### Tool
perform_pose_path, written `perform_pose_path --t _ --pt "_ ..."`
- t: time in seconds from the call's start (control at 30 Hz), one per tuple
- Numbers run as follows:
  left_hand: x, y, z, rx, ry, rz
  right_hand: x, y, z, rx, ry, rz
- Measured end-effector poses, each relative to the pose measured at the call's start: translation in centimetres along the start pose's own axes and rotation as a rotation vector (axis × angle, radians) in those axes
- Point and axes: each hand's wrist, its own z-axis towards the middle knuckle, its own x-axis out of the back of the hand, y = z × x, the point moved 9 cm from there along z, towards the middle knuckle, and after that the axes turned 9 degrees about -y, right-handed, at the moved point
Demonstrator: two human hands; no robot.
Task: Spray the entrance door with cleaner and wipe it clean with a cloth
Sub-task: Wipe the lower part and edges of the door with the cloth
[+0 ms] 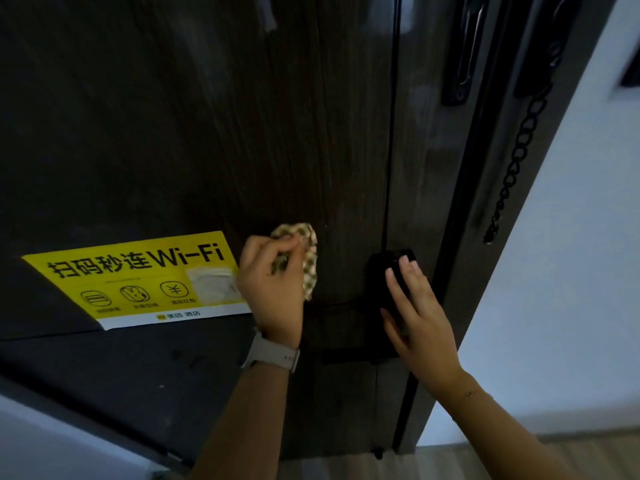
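Note:
The dark wood-grain entrance door (194,126) fills most of the view. My left hand (273,289), with a pale watch on the wrist, is closed on a small checked cloth (308,251) that presses against the door just right of a yellow Wi-Fi sticker (138,275). My right hand (412,310) lies flat with fingers extended over the black lock body (388,265), above the lever handle (346,356). No spray bottle is in view.
A black door chain (516,161) hangs from the frame at the right. A black lock plate (464,53) sits near the top right. A white wall (571,271) stands to the right, with pale floor below.

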Motion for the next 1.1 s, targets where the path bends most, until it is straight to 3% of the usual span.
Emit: perform_pose_path --t 0.17,0.23,0.33,0.5,0.6,0.7,0.93,1.03,1.1 --pt "-5.3 -5.9 -8.8 0.263 -0.321 -0.025 0.0 0.1 -0.1 0.028 -0.001 -0.004" --pt "-6.2 -6.5 -9.8 0.25 -0.397 0.072 0.0 0.1 -0.1 0.029 -0.006 0.001" --pt "-5.8 -4.8 -7.9 0.185 -0.382 0.098 0.1 0.2 -0.1 0.038 -0.014 0.002" --pt "-2.9 3.8 1.1 0.006 -0.131 0.023 0.1 0.2 -0.1 0.024 -0.013 0.02" --pt "-2.1 6.8 3.8 -0.074 -0.067 0.002 0.2 0.0 -0.1 0.01 -0.005 0.038" --pt "-3.8 4.4 0.9 0.0 -0.15 0.023 0.0 0.1 -0.2 -0.002 -0.002 0.059" --pt "-10.3 -3.5 -9.3 0.208 -0.551 0.206 0.3 0.2 -0.2 0.006 -0.044 0.048" --pt "-9.4 -1.7 -8.3 0.171 -0.502 0.177 0.5 0.3 -0.2 0.004 -0.076 0.03" --pt "-7.6 1.0 -5.1 0.097 -0.381 0.142 0.7 0.4 -0.3 0.008 -0.098 0.017"
